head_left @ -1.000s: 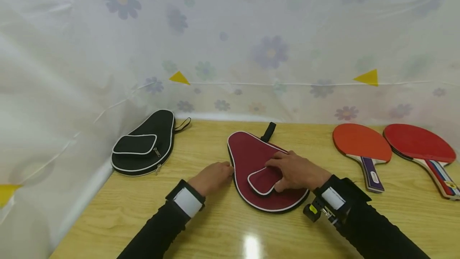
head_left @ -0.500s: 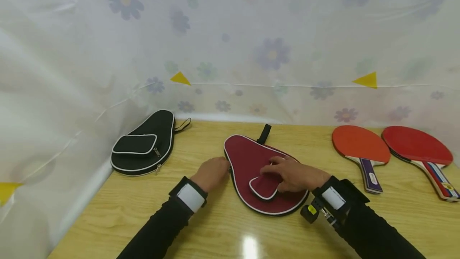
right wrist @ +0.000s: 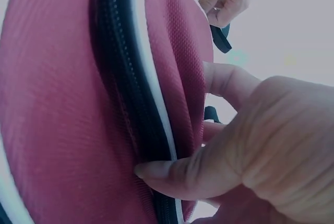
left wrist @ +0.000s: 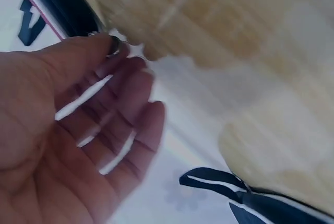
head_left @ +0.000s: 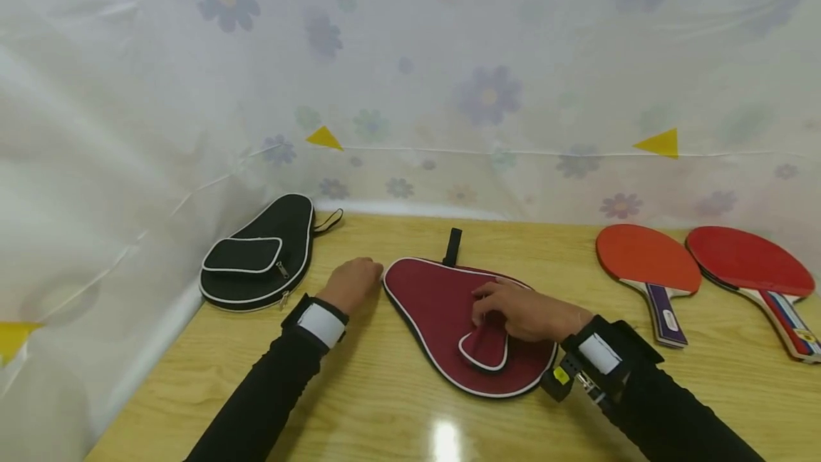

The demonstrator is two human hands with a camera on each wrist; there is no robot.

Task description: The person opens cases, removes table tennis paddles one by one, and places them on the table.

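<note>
A dark red table tennis paddle case (head_left: 430, 305) with white piping lies on the table, its narrow end toward the left. My left hand (head_left: 353, 284) is at that narrow end. In the left wrist view its thumb and forefinger meet on a small zipper pull (left wrist: 112, 45) at the case's dark edge, mostly hidden by the fingertips; the other fingers are loosely bent. My right hand (head_left: 522, 311) grips the front pocket (head_left: 485, 348) of the case. The right wrist view shows the thumb on the pocket's black zipper (right wrist: 130, 72) side and fingers on the opposite side.
A black paddle case (head_left: 256, 255) with a wrist loop lies at the left. Two paddles, one orange-red (head_left: 648, 255) and one red (head_left: 747, 259), lie at the right. A flowered white curtain (head_left: 410, 91) borders the wooden table (head_left: 378, 405) behind and at left.
My left hand has slid along the case's left edge, up and left to its narrow end. The red case has turned a little anticlockwise, and the right hand stays on its pocket.
</note>
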